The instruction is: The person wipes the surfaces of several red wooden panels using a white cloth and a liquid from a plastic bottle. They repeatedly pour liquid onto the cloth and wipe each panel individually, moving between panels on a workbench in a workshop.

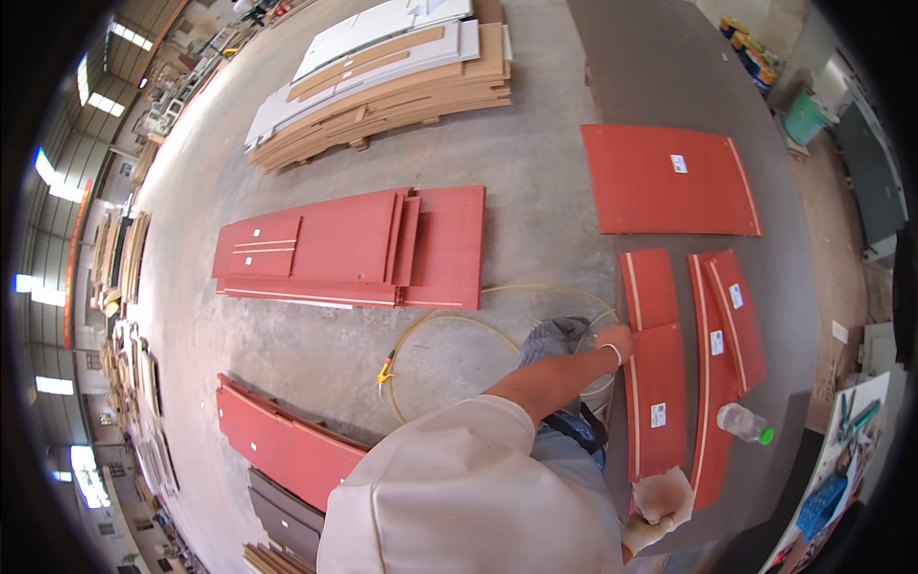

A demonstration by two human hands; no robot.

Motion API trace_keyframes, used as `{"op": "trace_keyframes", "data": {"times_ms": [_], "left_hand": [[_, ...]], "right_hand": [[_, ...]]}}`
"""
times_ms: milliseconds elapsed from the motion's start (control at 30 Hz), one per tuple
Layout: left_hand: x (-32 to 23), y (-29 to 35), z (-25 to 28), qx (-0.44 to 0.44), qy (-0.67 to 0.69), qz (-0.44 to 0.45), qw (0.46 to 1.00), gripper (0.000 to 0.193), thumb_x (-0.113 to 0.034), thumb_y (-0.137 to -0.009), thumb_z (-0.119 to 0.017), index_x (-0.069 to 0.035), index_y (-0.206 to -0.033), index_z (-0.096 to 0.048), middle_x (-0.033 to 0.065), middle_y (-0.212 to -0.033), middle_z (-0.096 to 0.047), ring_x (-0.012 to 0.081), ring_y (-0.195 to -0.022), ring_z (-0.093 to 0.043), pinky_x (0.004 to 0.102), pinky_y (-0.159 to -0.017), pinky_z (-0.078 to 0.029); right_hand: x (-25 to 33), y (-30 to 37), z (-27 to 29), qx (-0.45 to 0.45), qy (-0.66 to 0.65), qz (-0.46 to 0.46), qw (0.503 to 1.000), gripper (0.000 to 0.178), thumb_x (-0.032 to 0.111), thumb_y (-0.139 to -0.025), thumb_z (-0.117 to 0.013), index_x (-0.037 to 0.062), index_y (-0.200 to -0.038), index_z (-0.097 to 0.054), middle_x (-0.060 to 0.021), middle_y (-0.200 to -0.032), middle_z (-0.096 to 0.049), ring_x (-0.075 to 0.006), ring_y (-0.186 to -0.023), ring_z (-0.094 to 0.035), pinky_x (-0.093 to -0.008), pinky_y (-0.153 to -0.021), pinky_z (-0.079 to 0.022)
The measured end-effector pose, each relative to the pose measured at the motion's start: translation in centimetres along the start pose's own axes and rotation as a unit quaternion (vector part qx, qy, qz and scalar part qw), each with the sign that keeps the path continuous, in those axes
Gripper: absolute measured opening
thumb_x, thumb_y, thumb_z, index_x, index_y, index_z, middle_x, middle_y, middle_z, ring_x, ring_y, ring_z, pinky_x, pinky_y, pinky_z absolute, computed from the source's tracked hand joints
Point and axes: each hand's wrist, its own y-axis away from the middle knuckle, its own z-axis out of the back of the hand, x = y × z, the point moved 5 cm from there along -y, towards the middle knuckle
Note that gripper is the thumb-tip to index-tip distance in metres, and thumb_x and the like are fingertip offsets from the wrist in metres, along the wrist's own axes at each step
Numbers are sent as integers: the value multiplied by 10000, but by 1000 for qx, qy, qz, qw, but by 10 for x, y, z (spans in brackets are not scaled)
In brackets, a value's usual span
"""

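My left hand (617,342), with a pale band at the wrist, grips the near edge of a long red panel (656,368) on the dark work surface. Its fingers show only in part. Lower in the view, my gloved right hand (646,532) is closed on a crumpled off-white rag (663,498), which lies over the lower end of that panel. A shorter red strip (650,287) meets the panel's upper end. Beyond it are two more red panels, one long (710,383) and one short (736,311), overlapping and bearing white labels.
A clear bottle with a green cap (744,423) lies by the panels. A wide red board (669,182) sits farther up the surface. Stacked red panels (344,249), pale boards (382,86) and a yellow air hose (411,335) are on the floor. A tool-strewn bench (841,459) stands right.
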Motion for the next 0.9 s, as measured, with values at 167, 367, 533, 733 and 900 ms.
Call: {"op": "trace_keyframes", "data": {"times_ms": [167,367,533,733,900], "left_hand": [[-62,33,16,1,-244,-307,920,445,-229,-901,-620,-15,-1291,-619,206,-1508,-492,379,-1468,-381,579,-1180,-324],[-115,49,-15,152,-286,-541,776,715,-276,-893,-638,-112,-1560,-440,197,-1721,-171,390,-1602,-106,588,-1284,-99],[-154,50,-44,130,-274,-590,748,639,-291,-1016,-471,-32,-1589,-354,205,-1708,-200,380,-1597,-110,618,-1272,-59],[-137,47,-90,146,-306,-603,722,705,-314,-974,-495,-14,-1590,-332,198,-1703,-221,349,-1600,-132,633,-1268,-44],[-142,54,-77,153,-344,-599,706,718,-320,-964,-493,-13,-1588,-314,193,-1666,-277,368,-1575,-182,638,-1266,-38]], "right_hand": [[34,34,-67,-84,113,36,989,575,278,-973,-571,-11,-1464,-497,-178,-1410,-581,-285,-1304,-567,-385,-1076,-465],[-29,7,-53,-311,39,24,949,689,247,-973,-572,-36,-1575,-389,-143,-1467,-570,-192,-1253,-594,-330,-1042,-496],[-84,-2,-98,-220,385,-43,895,655,280,-937,-640,111,-1545,-462,-63,-1537,-530,-222,-1416,-498,-356,-1206,-347],[-51,0,-230,-26,561,55,826,678,241,-743,-721,108,-1396,-591,-168,-1500,-507,-422,-1462,-370,-607,-1234,-184],[-40,-10,-179,-114,571,-52,811,642,205,-832,-683,67,-1448,-566,-179,-1590,-445,-406,-1542,-278,-572,-1280,-138]]}}
